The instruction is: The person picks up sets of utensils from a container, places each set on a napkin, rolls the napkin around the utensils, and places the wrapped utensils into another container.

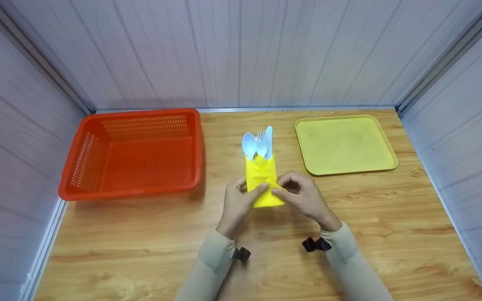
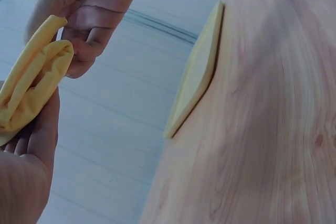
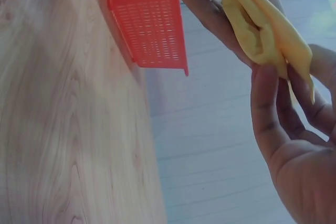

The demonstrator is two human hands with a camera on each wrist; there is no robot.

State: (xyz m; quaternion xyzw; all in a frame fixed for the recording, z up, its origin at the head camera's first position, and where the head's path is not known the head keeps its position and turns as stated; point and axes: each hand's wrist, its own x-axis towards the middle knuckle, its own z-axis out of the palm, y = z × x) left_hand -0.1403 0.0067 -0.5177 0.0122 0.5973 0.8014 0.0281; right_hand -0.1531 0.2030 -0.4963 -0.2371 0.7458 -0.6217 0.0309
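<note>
A yellow napkin (image 1: 261, 171) is folded into a flat pouch, held up over the table between both hands. From its top stick out a pale blue spoon (image 1: 249, 144), fork (image 1: 262, 146) and knife (image 1: 269, 140); their handles are hidden inside. My left hand (image 1: 237, 202) grips the pouch from its left side, thumb across the front. With thumb and fingers, my right hand (image 1: 306, 196) pinches a loose flap at the right edge. Both wrist views look at the pouch's lower end, where the layered folds of the napkin (image 2: 39, 80) show.
At the left of the wooden table stands a red plastic basket (image 1: 153, 193) with perforated walls. A yellow tray (image 1: 345, 144) lies at the back right. White panel walls (image 1: 241, 54) enclose the table at the back and both sides.
</note>
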